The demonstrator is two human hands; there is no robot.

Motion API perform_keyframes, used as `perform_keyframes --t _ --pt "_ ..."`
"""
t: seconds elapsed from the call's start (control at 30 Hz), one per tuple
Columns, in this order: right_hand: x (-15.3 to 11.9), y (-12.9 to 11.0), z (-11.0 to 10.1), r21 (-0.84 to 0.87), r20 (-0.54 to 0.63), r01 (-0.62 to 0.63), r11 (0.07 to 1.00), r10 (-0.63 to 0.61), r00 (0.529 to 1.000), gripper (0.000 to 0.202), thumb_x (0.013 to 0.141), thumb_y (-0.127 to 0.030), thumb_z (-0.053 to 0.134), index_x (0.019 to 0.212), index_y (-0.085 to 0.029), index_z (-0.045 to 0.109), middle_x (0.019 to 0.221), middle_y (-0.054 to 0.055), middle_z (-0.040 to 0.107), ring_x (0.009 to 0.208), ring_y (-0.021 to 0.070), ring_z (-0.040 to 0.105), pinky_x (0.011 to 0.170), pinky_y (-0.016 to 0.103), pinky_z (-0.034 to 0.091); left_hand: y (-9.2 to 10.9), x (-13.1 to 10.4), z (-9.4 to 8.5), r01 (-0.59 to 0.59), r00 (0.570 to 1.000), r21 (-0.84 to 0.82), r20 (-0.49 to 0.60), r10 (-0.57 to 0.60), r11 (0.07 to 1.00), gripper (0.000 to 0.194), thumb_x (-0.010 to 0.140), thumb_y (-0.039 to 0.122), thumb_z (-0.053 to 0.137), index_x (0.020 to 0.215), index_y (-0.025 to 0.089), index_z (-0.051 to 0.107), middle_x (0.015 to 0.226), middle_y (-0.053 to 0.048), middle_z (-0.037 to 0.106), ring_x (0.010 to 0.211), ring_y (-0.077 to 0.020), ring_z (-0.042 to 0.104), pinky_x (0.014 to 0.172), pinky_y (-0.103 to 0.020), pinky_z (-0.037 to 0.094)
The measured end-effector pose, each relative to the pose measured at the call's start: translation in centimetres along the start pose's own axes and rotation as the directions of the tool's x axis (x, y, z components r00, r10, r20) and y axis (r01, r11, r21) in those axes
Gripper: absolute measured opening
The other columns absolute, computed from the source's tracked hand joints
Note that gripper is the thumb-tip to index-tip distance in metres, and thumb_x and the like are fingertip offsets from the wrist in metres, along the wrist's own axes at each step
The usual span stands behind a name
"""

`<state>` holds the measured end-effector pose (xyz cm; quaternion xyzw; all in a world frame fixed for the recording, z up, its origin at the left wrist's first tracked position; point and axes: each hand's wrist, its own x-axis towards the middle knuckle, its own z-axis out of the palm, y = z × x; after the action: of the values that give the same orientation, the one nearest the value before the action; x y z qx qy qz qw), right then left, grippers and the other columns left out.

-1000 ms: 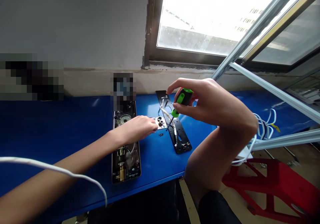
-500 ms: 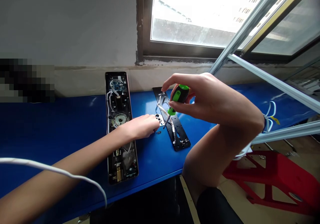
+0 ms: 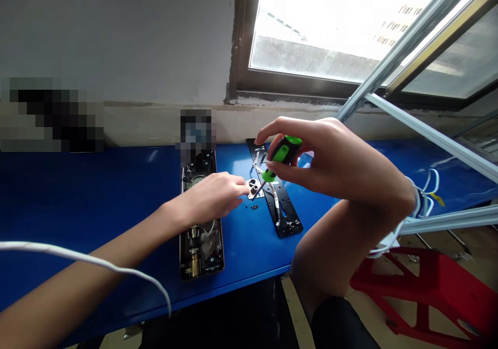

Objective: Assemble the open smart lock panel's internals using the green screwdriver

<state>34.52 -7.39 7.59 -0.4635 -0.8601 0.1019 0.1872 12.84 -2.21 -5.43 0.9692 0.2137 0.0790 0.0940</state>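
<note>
My right hand (image 3: 307, 147) is closed around a green and black screwdriver (image 3: 284, 152), whose shaft slants down to the left over a small metal plate part (image 3: 253, 189). At the left edge of that part are the fingertips of my left hand (image 3: 218, 196); its index finger reaches out and the others are bent, apart from it. Several tiny dark screws (image 3: 254, 207) lie just below the part. To the right rests a black panel (image 3: 287, 209) with a white cable (image 3: 276, 196) on it. My left forearm crosses an open long housing (image 3: 200, 255) with parts inside.
Everything lies on a blue table (image 3: 249, 250). A metal frame (image 3: 424, 123) and looped cables (image 3: 430, 183) stand at the right, with a red stool (image 3: 431, 276) below. A white cable (image 3: 78, 255) hangs across the lower left. Behind is a window (image 3: 319, 32).
The view has shifted, so things appear further right. My left fingers have loosened and drawn back to the left, uncovering more of the metal part. The screwdriver remains in my right hand.
</note>
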Motion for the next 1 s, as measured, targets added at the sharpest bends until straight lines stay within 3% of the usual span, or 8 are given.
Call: perform_keyframes --t 0.03,0.1,0.2,0.3,0.47,0.57,0.73,1.0 --pt "0.1 -0.1 0.0 0.004 -0.007 0.023 1.0 -0.023 1.0 0.038 0.085 -0.018 0.069 0.123 -0.022 0.069 0.093 0.001 0.078 0.076 0.0155 0.071 0.068 0.029 0.053 -0.4 -1.1 -0.1 -0.028 0.988 -0.02 -0.149 0.024 0.999 0.02 0.102 0.019 0.055 0.108 0.018 0.074 0.113 -0.009 0.074 0.098 -0.0231 0.07 0.087 -0.038 0.057" --pt "0.3 -0.5 0.2 0.012 -0.008 0.066 0.998 -0.065 0.998 0.036 0.087 -0.017 0.068 0.122 -0.023 0.068 0.094 0.001 0.078 0.081 0.0164 0.072 0.071 0.029 0.055 -1.3 -3.4 0.0 -0.068 0.925 -0.042 -0.377 0.047 0.997 0.023 0.103 0.02 0.055 0.118 0.019 0.072 0.121 -0.009 0.073 0.112 -0.0242 0.066 0.098 -0.042 0.057" --pt "0.9 -1.3 0.5 0.021 -0.02 0.104 0.994 -0.104 0.994 0.033 0.089 -0.019 0.068 0.121 -0.026 0.066 0.099 0.0 0.078 0.087 0.017 0.074 0.076 0.03 0.057 -2.5 -6.9 0.9 0.02 0.813 -0.055 -0.58 -0.048 0.998 0.026 0.098 0.015 0.062 0.12 0.023 0.071 0.123 -0.008 0.071 0.12 -0.0255 0.062 0.104 -0.046 0.055" --pt "1.7 -2.4 1.0 0.027 -0.036 0.125 0.992 -0.124 0.992 0.028 0.091 -0.024 0.067 0.119 -0.027 0.066 0.103 0.0 0.078 0.09 0.0171 0.074 0.082 0.031 0.059 -3.2 -9.8 2.4 0.146 0.754 -0.092 -0.634 -0.171 0.985 0.031 0.095 0.014 0.063 0.123 0.025 0.07 0.127 -0.007 0.066 0.116 -0.0253 0.062 0.103 -0.046 0.054" --pt "3.3 -4.6 2.8 0.095 -0.059 0.18 0.979 -0.175 0.983 0.02 0.092 -0.029 0.067 0.111 -0.026 0.068 0.099 0.001 0.078 0.085 0.016 0.073 0.081 0.031 0.06 -3.5 -12.2 4.3 0.215 0.696 -0.217 -0.65 -0.305 0.952 0.027 0.097 0.013 0.06 0.119 0.024 0.07 0.116 -0.006 0.062 0.102 -0.0197 0.062 0.093 -0.036 0.055" --pt "4.3 -5.5 4.3 0.094 -0.083 0.237 0.967 -0.23 0.97 0.017 0.094 -0.028 0.065 0.11 -0.024 0.069 0.098 0.001 0.078 0.082 0.0139 0.071 0.079 0.029 0.059 -3.5 -12.6 4.8 0.189 0.695 -0.305 -0.63 -0.346 0.933 0.026 0.098 0.013 0.058 0.118 0.023 0.07 0.113 -0.005 0.06 0.104 -0.0187 0.062 0.094 -0.034 0.054" --pt "5.5 -6.2 6.5 0.011 -0.085 0.325 0.946 -0.323 0.942 0.019 0.096 -0.028 0.063 0.112 -0.018 0.069 0.097 0.003 0.078 0.078 0.0117 0.069 0.071 0.025 0.055 -3.6 -13.3 5.5 0.106 0.775 -0.343 -0.56 -0.293 0.933 0.034 0.099 0.011 0.056 0.129 0.024 0.064 0.117 -0.007 0.055 0.104 -0.0179 0.059 0.094 -0.034 0.054" --pt "5.4 -7.7 7.6 -0.058 -0.046 0.317 0.947 -0.319 0.946 0.037 0.094 -0.015 0.055 0.129 -0.024 0.063 0.105 0.004 0.075 0.08 0.0131 0.065 0.071 0.028 0.053 -3.4 -13.3 5.9 0.104 0.784 -0.371 -0.54 -0.306 0.923 0.032 0.098 0.016 0.058 0.127 0.025 0.065 0.115 -0.007 0.053 0.103 -0.0204 0.058 0.093 -0.038 0.057"
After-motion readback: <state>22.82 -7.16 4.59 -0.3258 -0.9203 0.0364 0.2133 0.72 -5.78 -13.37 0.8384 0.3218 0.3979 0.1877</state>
